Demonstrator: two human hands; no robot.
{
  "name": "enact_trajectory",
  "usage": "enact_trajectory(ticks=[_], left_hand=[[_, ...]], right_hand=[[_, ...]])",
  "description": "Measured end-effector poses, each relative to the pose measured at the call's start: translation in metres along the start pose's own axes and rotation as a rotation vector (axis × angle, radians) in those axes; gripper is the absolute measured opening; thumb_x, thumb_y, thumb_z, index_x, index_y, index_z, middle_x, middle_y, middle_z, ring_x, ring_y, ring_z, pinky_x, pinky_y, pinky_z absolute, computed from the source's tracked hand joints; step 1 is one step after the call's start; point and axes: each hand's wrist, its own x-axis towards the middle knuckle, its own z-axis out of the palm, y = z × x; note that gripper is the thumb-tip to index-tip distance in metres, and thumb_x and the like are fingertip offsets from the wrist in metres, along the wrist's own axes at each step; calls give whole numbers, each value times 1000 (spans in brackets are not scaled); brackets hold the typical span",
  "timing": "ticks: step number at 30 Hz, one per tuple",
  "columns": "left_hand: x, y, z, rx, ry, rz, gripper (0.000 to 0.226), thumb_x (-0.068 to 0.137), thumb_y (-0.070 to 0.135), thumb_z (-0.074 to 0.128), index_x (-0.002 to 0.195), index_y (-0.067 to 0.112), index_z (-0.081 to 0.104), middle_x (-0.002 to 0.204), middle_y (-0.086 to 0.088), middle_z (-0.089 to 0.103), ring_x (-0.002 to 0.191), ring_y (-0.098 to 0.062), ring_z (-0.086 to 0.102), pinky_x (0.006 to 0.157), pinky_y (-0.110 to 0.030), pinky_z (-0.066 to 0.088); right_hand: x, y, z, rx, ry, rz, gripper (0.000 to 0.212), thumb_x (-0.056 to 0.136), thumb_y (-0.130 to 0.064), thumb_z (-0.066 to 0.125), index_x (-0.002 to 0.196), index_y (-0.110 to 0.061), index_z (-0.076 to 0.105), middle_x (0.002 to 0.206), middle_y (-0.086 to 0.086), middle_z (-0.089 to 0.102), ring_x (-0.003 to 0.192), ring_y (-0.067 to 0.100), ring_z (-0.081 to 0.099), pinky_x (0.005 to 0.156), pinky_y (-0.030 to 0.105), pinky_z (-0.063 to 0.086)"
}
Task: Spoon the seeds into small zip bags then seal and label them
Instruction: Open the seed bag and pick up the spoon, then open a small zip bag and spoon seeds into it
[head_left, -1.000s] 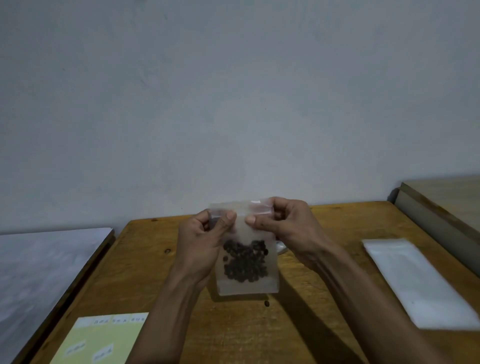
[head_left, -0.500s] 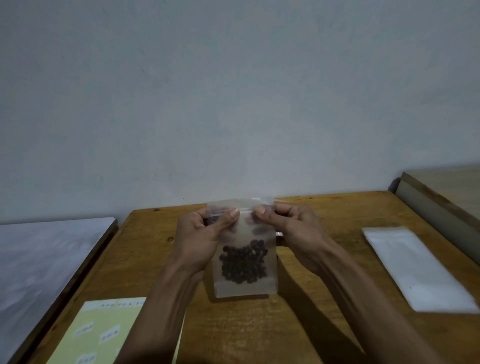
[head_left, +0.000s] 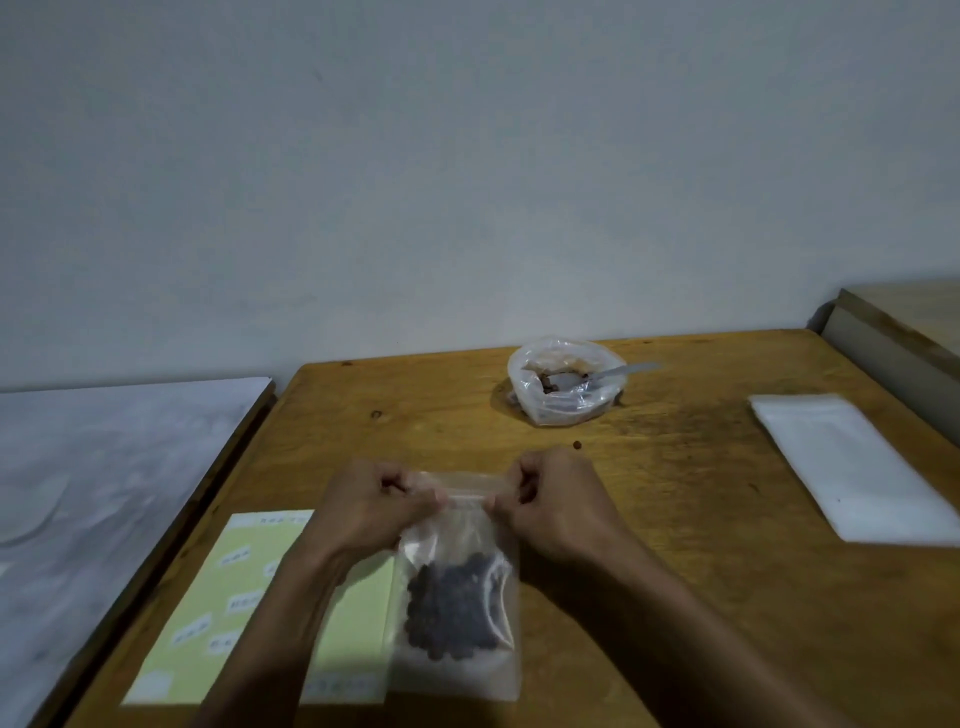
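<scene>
On the table (head_left: 675, 467), the zip bag (head_left: 460, 587) lies at the front edge, label sheet (head_left: 249, 613) to its left, seed bag (head_left: 566, 384) near the back edge, bag stack (head_left: 852, 467) right.

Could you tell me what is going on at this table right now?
A person is pinching the top strip of a small zip bag of dark seeds with the left hand and right hand, apparently sealing it. A label sheet lies beside it. The open seed bag with a spoon sits farther back.
</scene>
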Motion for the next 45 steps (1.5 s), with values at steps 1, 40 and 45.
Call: enact_trajectory(ticks=[1,40,45], left_hand=[[0,-5,1,105,22,29,31,79,26,86,64,6,68,53,-2,56,54,-15,50,57,-29,40],[58,173,337,353,-96,429,27,82,43,76,90,20,66,92,1,69,84,-21,67,69,-42,60],[50,178,327,138,-90,357,50,84,44,77,122,23,53,110,2,63,97,-16,63,79,-37,58]], right_hand=[[-1,0,4,-170,22,-47,11,88,-32,72,81,-26,66,81,-7,69,78,8,66,66,32,59],[18,179,-213,-392,767,317,56,89,-49,64,139,-24,53,141,-1,54,130,22,42,103,39,38],[14,162,-219,-63,953,137,32,93,-23,67,124,-27,60,105,-11,63,102,15,62,90,38,52]])
